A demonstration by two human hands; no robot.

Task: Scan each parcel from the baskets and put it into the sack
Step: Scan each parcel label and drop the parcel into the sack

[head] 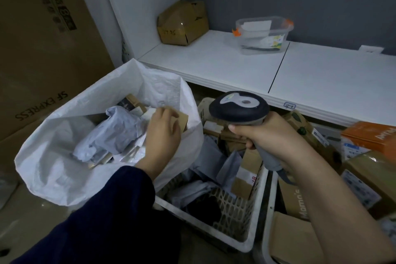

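Small brown cardboard parcel point(183, 121) in the crinkled white woven sack point(53, 156)
Left hand point(162, 135) curls round it at the mouth; right hand point(272, 137) grips the smooth grey handheld scanner point(239, 109)

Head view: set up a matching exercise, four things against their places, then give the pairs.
1 scanner
2 brown parcel
3 clear tub
4 orange box

A on the white shelf
B gripped by the right hand
C on stacked parcels, far right
D held by the left hand over the sack

Pairs: 1-B, 2-D, 3-A, 4-C
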